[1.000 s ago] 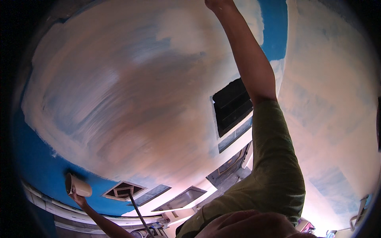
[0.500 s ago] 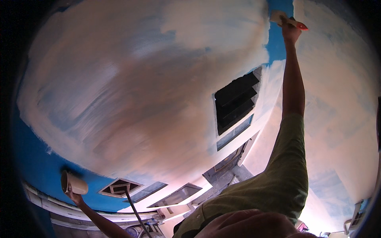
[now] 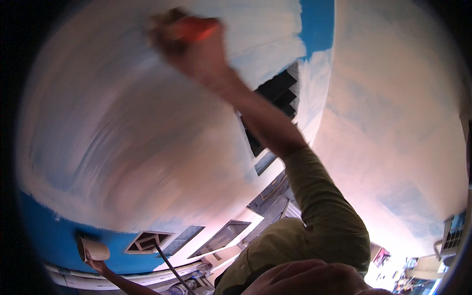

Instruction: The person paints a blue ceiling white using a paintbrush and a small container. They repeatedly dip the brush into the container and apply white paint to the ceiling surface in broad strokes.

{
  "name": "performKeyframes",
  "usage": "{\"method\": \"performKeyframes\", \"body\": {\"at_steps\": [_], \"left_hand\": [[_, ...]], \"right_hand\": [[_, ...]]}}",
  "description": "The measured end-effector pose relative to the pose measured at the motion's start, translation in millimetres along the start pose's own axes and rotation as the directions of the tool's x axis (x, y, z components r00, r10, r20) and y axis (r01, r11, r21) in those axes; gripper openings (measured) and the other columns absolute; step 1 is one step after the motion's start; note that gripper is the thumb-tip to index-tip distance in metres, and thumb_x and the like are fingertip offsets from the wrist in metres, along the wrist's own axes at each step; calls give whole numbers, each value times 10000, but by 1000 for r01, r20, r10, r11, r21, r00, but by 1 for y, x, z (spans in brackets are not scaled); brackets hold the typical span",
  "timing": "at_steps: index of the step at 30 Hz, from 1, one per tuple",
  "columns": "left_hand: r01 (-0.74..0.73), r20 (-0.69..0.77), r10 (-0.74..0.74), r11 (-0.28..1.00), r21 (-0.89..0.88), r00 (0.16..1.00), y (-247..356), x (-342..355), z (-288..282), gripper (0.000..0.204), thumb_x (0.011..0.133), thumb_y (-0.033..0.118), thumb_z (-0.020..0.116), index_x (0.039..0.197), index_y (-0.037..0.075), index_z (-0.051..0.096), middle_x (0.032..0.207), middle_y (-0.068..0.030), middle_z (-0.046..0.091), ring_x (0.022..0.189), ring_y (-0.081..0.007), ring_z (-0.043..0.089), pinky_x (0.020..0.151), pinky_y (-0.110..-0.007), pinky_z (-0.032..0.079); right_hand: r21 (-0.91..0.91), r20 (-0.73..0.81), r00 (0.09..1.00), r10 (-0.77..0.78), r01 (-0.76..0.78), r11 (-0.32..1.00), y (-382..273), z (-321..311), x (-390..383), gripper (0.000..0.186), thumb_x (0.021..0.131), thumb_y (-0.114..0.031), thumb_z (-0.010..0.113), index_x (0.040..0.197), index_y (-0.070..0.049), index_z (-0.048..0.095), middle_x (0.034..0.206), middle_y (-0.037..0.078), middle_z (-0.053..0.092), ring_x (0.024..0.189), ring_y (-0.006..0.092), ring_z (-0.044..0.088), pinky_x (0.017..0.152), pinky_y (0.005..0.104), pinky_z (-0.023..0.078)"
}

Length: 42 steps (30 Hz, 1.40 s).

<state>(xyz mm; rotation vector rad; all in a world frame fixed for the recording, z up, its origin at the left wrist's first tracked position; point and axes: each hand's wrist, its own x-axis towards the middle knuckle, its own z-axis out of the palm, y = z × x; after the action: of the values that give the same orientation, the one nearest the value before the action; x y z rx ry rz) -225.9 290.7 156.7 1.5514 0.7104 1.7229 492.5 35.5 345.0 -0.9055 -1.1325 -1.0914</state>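
My right hand (image 3: 204,56), blurred by motion, is closed around a paintbrush (image 3: 196,29) with a red handle tip. Its bristles are hidden or smeared, so I cannot tell if they touch the wall. Behind it spreads the wall (image 3: 187,162), streaked with whitish paint over blue. At the lower left, my left hand (image 3: 94,264) grips a cream-coloured cylindrical pot (image 3: 96,250) by its side. The pot is tilted, and its contents cannot be seen. Beyond the pot lies a band of bare blue wall (image 3: 54,221).
A dark slatted opening (image 3: 275,96) is partly covered by my right forearm. A square vent (image 3: 150,242) sits by a grey pole (image 3: 174,270) at the lower left. Another blue strip (image 3: 317,24) runs at the top, beside a whitish surface (image 3: 393,123) on the right.
My right hand has swept left from the blue strip at the top, across the whitened wall, still holding the paintbrush. My left hand and pot sit slightly lower in view.
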Motion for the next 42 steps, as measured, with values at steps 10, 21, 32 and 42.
{"method": "performKeyframes", "body": {"at_steps": [10, 21, 32, 42], "left_hand": [[-48, 84, 50, 999, -24, 995, -2, 0, 10, 477, 769, 206, 593, 1193, 41, 448, 1229, -147, 430, 1104, -303, 439, 882, -490, 416], [8, -30, -12, 991, -134, 999, -25, -2, 10, 594, 718, 260, 655, 1227, 85, 404, 1184, -133, 456, 1046, -290, 468, 855, -474, 423], [-25, 19, 26, 1000, -5, 999, -2, 3, 4, 553, 753, 272, 582, 1215, 17, 417, 1187, -171, 462, 1043, -319, 472, 844, -489, 434], [6, -104, -14, 997, -77, 995, -45, 22, -25, 479, 761, 266, 605, 1168, 52, 471, 1213, -150, 435, 1092, -314, 435, 894, -521, 398]], "right_hand": [[366, 88, 965, 246, -261, 893, 179, -124, -28, 228, 759, -118, 605, 925, 37, 579, 902, 126, 604, 766, 217, 610, 672, 340, 533], [-557, -86, 993, 77, -112, 823, 233, -185, -40, 208, 682, -268, 687, 803, -102, 654, 710, 84, 625, 644, 250, 598, 579, 334, 463], [115, 84, 984, 159, -168, 979, 13, -33, -69, 190, 747, -125, 654, 927, -74, 616, 925, 76, 627, 869, 189, 599, 759, 318, 473], [-508, -208, 903, 377, -429, 747, 274, -271, -86, 245, 737, -262, 670, 701, -32, 591, 631, 82, 609, 580, 194, 588, 551, 310, 457]]}}
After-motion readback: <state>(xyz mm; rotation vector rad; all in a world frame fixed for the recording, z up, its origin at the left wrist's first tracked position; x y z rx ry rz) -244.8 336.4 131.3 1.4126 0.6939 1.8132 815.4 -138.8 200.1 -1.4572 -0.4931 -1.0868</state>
